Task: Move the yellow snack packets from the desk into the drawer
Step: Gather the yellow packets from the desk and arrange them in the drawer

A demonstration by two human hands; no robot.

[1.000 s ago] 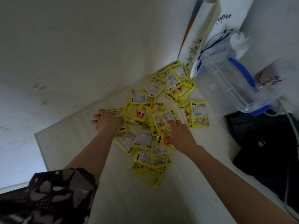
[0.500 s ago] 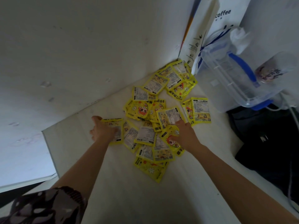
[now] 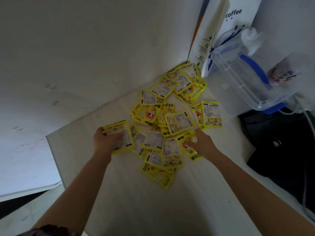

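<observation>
Since a moment ago, a yellow packet (image 3: 119, 136) at the left edge of the pile has been gathered up by the left hand (image 3: 104, 142), with the thumb laid across its printed back and the fingers curled round its far edge. The right hand (image 3: 203, 144) has been brought down on a cartoon-faced packet (image 3: 188, 147) at the pile's near right side, pinched between thumb and fingers. The rest of the yellow snack packets (image 3: 170, 120) are seen scattered and overlapping on the white desk (image 3: 136, 201), strung out toward the corner where the desk meets the wall (image 3: 76, 57). A clear plastic pitcher with a blue handle (image 3: 245, 77) is shown beside the pile on the right, with a white bag marked "coffee" (image 3: 226, 23) propped behind it and a black bag (image 3: 281, 147) lying nearer along the right edge. No drawer is shown.
</observation>
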